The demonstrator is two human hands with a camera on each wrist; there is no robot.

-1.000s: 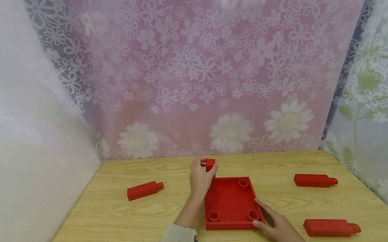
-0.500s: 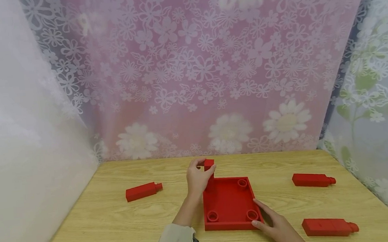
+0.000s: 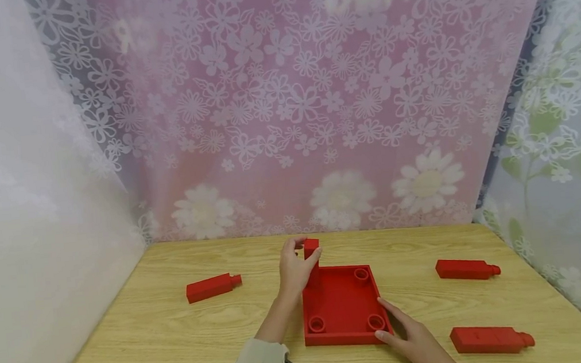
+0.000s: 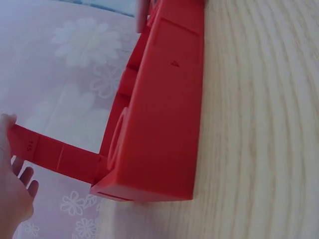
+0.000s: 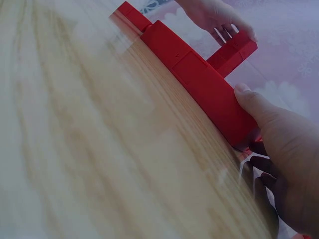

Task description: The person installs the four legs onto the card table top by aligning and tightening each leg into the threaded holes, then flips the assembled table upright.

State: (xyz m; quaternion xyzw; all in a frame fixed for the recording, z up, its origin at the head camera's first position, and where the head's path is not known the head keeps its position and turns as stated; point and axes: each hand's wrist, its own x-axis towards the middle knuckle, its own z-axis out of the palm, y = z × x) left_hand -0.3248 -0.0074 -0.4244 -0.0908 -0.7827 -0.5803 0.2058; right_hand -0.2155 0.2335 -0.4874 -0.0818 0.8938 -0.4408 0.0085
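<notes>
A red square tabletop (image 3: 340, 304), tray-like with raised walls, lies underside up on the wooden table, three round sockets showing at its corners. At its far left corner stands an upright red table leg (image 3: 311, 265). My left hand (image 3: 292, 272) pinches the leg near its top between thumb and fingers. In the left wrist view the leg (image 4: 62, 158) rises from inside the corner; its lower end is hidden by the wall. My right hand (image 3: 412, 335) holds the near right corner, its thumb (image 5: 244, 92) on the front wall and fingers along the right side.
One loose red leg (image 3: 211, 287) lies to the left on the wooden table (image 3: 180, 341). Two more lie to the right, a farther leg (image 3: 465, 269) and a nearer leg (image 3: 490, 339). A flowered curtain (image 3: 316, 116) hangs behind the table.
The view has shifted slightly, so everything sits a little farther left. Both hands keep their holds on the leg and the tabletop; the leg still stands at the same corner.
</notes>
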